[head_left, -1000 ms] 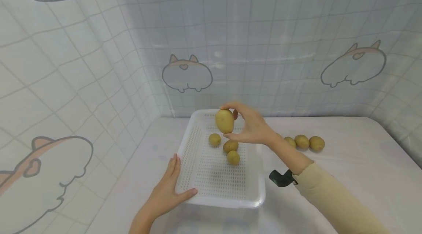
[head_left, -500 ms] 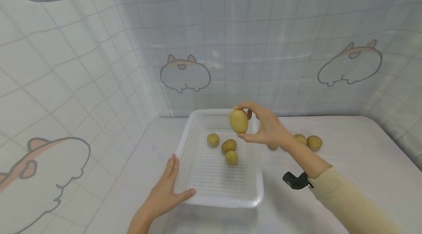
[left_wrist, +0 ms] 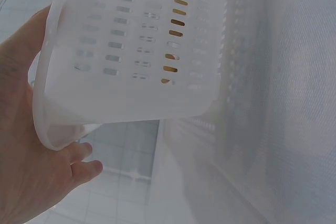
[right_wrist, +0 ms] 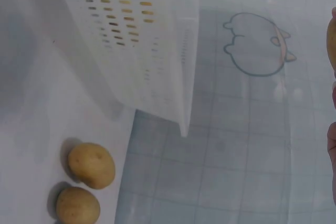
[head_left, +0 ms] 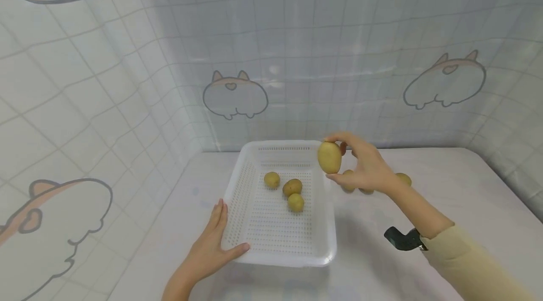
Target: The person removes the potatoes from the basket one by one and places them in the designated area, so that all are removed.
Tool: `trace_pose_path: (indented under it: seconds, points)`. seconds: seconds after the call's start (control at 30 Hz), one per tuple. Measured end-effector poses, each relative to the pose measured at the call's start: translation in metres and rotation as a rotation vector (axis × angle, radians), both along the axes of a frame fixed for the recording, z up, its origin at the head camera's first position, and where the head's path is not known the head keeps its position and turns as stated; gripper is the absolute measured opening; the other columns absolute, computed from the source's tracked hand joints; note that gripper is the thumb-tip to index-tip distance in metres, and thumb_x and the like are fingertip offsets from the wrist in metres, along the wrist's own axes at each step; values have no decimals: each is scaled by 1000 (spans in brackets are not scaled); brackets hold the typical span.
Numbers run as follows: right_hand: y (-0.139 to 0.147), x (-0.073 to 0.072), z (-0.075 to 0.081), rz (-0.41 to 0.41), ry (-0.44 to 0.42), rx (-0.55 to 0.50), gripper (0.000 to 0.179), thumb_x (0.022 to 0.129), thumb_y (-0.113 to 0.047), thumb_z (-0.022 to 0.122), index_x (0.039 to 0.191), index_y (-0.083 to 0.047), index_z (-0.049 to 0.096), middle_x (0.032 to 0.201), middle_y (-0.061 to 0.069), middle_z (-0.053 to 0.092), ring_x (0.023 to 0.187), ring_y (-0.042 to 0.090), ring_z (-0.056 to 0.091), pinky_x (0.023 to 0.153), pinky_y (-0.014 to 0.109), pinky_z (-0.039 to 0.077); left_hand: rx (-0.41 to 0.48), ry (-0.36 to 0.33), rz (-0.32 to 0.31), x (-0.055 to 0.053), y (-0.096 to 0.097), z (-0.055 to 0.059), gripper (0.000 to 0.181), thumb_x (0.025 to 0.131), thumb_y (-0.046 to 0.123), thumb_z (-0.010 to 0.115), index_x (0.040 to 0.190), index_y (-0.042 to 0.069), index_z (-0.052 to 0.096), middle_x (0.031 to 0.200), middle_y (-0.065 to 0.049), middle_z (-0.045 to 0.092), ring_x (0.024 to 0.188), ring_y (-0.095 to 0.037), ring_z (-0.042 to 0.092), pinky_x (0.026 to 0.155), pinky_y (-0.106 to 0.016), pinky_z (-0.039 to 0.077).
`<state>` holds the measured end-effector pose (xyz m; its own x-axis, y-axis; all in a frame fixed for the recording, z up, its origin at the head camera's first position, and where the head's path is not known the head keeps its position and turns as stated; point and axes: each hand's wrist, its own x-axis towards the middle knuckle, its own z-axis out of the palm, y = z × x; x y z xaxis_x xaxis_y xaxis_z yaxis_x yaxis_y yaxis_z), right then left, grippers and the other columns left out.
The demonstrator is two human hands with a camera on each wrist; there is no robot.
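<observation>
My right hand (head_left: 368, 166) pinches a potato (head_left: 329, 158) between thumb and fingers, in the air over the right rim of a white plastic basket (head_left: 271, 244). In the right wrist view only a slice of that potato (right_wrist: 332, 43) shows at the right edge. Inside the basket lie three potatoes: one on the left (head_left: 272, 180), one in the middle (head_left: 292, 187) and one nearest me (head_left: 296, 203). At the basket's near left corner rests my left hand (head_left: 208, 249), its fingers straight along the left side and the thumb across the near rim.
On the table to the basket's right lie several more potatoes, one (head_left: 349, 181) beside the basket and another (head_left: 404, 179) farther right, partly hidden by my right arm. A white grid-patterned curtain (head_left: 318, 79) stands behind the table (head_left: 449, 207). A dark strap piece (head_left: 403, 239) hangs at my right wrist.
Holding the potato, my right hand has moved right, from over the middle of the basket to its right rim. My left hand stays at the corner, and the potatoes in the basket lie as before.
</observation>
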<state>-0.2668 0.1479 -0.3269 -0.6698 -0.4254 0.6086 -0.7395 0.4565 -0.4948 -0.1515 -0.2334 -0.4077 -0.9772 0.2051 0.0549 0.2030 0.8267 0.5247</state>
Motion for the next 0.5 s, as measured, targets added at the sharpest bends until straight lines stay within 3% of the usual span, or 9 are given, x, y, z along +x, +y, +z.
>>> trace_pose_path:
  seconds: [0.3, 0.5]
  points:
    - [18, 4, -10, -27, 15, 14, 74, 60, -16, 90, 125, -18, 54, 107, -11, 57, 88, 8, 49, 67, 37, 42, -5, 15, -2, 0, 0, 0, 114, 79, 56, 71, 150, -8, 9, 158, -24, 0, 142, -45, 7, 107, -62, 23]
    - [29, 9, -17, -57, -49, -6, 74, 62, -14, 90, 126, -21, 54, 104, -10, 56, 88, 9, 48, 71, 43, 43, -2, 8, -3, -1, -1, 0, 113, 80, 54, 72, 150, -8, 9, 158, -24, 0, 143, -44, 6, 107, -61, 22]
